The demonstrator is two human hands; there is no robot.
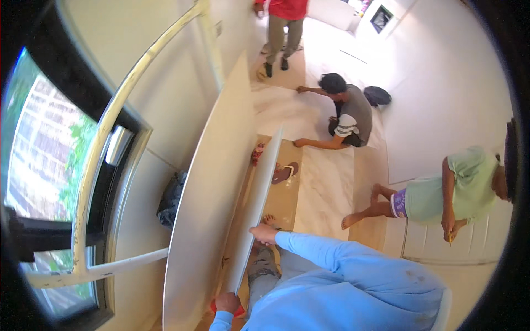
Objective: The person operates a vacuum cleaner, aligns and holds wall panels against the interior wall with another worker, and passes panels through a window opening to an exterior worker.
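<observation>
A long, narrow white panel (253, 220) stands on edge in front of me, slanting away toward the far side. My right hand (265, 234) is closed on its upper edge about halfway along. At the near end, my left hand (227, 302) is curled against the panel, its fingertips partly hidden. Something red (239, 310) shows beside that hand; its kind I cannot make out. A larger white board (212, 182) stands upright just left of the narrow panel. My bare foot (269, 219) is on the floor beside the panel.
A crouching person (353, 113) touches the marbled floor sheet (326, 204) ahead. Another person (469, 187) is at the right, a third (284, 27) stands at the back. A sandal (285, 172) lies by the panel's far end. A cream metal frame (105, 132) stands left, by the window.
</observation>
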